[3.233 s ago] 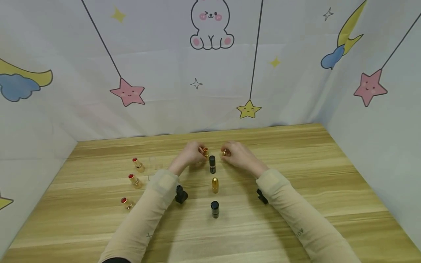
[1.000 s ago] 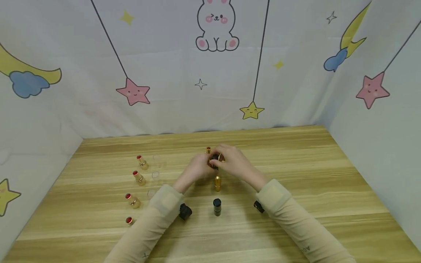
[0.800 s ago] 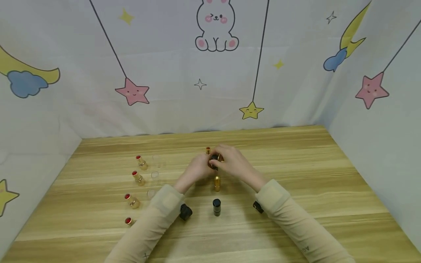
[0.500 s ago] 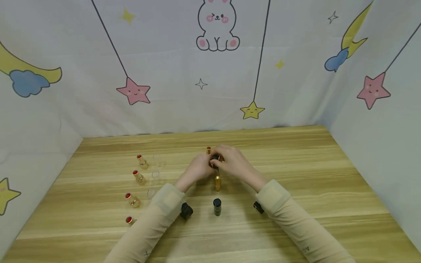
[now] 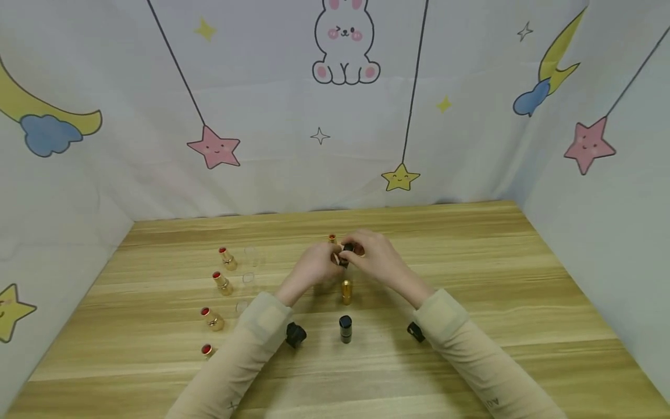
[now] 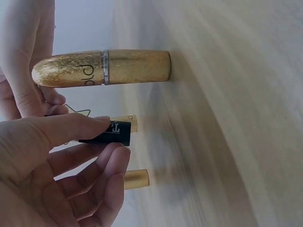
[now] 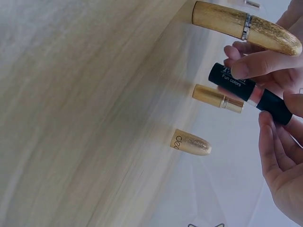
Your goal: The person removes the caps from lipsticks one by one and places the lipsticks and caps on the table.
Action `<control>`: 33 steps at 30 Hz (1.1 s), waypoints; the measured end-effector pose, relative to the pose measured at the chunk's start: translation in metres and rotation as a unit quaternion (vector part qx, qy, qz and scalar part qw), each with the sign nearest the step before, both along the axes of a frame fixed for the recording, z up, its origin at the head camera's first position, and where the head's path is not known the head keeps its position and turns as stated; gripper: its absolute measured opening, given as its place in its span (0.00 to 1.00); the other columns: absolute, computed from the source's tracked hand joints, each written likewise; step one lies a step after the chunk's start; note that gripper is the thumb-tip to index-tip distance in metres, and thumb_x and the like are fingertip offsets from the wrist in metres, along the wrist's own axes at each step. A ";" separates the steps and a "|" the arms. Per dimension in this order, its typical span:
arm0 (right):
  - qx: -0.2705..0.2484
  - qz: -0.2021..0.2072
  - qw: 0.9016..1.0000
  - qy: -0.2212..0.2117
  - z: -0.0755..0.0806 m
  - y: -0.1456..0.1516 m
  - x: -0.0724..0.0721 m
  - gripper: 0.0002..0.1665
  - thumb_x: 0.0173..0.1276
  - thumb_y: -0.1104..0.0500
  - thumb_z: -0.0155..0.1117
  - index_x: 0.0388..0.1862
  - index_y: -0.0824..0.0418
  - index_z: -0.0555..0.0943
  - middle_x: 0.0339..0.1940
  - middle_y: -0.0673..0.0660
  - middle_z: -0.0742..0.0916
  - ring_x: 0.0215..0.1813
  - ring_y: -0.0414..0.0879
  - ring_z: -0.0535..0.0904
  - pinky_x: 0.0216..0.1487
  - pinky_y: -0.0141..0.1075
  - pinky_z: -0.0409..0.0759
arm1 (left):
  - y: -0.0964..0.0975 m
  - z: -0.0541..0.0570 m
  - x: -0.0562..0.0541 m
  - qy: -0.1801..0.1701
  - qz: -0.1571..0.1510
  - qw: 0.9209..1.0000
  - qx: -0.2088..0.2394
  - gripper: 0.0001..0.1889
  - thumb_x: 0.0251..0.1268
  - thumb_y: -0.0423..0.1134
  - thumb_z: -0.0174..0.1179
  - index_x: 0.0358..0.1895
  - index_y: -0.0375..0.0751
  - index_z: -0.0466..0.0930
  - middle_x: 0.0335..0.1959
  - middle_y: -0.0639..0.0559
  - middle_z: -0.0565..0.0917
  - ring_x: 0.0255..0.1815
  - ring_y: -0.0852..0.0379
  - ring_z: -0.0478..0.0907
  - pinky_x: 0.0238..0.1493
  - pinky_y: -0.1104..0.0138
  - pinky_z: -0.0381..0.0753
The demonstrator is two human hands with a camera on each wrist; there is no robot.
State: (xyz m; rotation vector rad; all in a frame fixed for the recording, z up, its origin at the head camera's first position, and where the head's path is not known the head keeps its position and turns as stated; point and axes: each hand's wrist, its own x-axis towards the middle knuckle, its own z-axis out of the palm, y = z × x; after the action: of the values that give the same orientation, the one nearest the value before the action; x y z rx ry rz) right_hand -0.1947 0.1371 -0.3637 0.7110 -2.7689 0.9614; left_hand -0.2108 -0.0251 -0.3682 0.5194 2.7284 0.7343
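Both hands meet at the back middle of the table over a black lipstick (image 7: 232,81), tilted, with a light band between its two black parts. My left hand (image 5: 316,265) pinches the lettered end between thumb and fingers. At the other end, my right hand (image 5: 378,256) pinches the plain black part (image 7: 274,108) between thumb and fingertips. Behind the hands stands an uncapped gold lipstick (image 5: 332,238), and its gold cap (image 7: 191,142) stands near the right fingers. Closer to me, a capped gold bullet-shaped lipstick (image 5: 346,293) and another black lipstick (image 5: 345,329) stand upright.
To the left, several uncapped gold lipsticks with red tips (image 5: 222,283) stand in a row, the nearest partly hidden by the left sleeve. Clear caps (image 5: 248,279) stand beside them. Small black devices (image 5: 295,335) show by both forearms. A printed curtain (image 5: 272,174) borders the wooden table.
Earlier the hands were apart, at the uncapped gold lipstick and its cap; they have since let go and taken the black lipstick. Lately the right hand shifted slightly right and the lipstick tilted.
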 end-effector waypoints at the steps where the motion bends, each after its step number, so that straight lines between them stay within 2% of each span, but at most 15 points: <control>1: -0.006 -0.003 1.000 -0.001 0.000 0.001 0.001 0.12 0.65 0.55 0.66 0.45 0.58 0.84 0.37 0.51 0.86 0.36 0.40 0.78 0.39 0.32 0.77 | 0.000 0.001 0.000 0.003 0.000 1.000 0.000 0.11 0.57 0.36 0.66 0.44 0.41 0.84 0.34 0.48 0.85 0.32 0.54 0.79 0.34 0.64 0.78; 8: -0.053 -0.023 0.998 -0.034 0.003 0.010 0.005 0.14 0.65 0.56 0.66 0.48 0.60 0.83 0.38 0.53 0.86 0.35 0.41 0.80 0.39 0.33 0.79 | -0.004 0.009 0.003 0.000 0.004 1.000 0.016 0.06 0.59 0.38 0.66 0.38 0.43 0.84 0.30 0.49 0.83 0.24 0.57 0.76 0.27 0.67 0.74; 14: -0.088 -0.035 0.994 -0.054 0.001 0.015 0.007 0.12 0.65 0.57 0.66 0.47 0.57 0.83 0.41 0.53 0.87 0.36 0.41 0.81 0.40 0.33 0.80 | -0.009 0.018 0.005 0.005 0.010 1.000 0.013 0.05 0.58 0.39 0.67 0.37 0.44 0.84 0.35 0.48 0.81 0.32 0.55 0.76 0.32 0.64 0.75; 20: -0.117 -0.031 0.990 -0.067 -0.004 0.018 0.007 0.14 0.64 0.58 0.67 0.48 0.60 0.83 0.41 0.55 0.87 0.39 0.45 0.83 0.42 0.36 0.81 | -0.020 0.025 0.007 -0.002 0.013 1.000 0.027 0.05 0.58 0.40 0.67 0.34 0.45 0.83 0.35 0.50 0.82 0.30 0.56 0.76 0.31 0.66 0.73; 26: -0.137 -0.017 0.988 -0.071 -0.006 0.018 0.008 0.15 0.65 0.58 0.66 0.49 0.62 0.83 0.43 0.57 0.87 0.40 0.47 0.83 0.44 0.38 0.82 | -0.029 0.029 0.009 -0.006 0.007 0.999 0.048 0.05 0.59 0.41 0.67 0.35 0.46 0.83 0.35 0.51 0.84 0.30 0.57 0.77 0.30 0.67 0.74; 33: -0.166 -0.020 0.982 -0.091 -0.006 0.018 0.010 0.14 0.66 0.58 0.65 0.50 0.59 0.83 0.44 0.57 0.87 0.40 0.47 0.82 0.42 0.36 0.80 | -0.037 0.031 0.008 -0.003 -0.015 0.997 0.070 0.05 0.61 0.40 0.65 0.38 0.45 0.83 0.38 0.49 0.84 0.36 0.55 0.81 0.34 0.65 0.79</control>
State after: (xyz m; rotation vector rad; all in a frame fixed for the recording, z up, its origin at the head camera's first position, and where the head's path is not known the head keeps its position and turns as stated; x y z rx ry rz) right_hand -0.1847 0.1551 -0.3694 0.5355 -2.6530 1.5004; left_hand -0.2025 -0.0617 -0.3376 0.5860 2.6715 0.9227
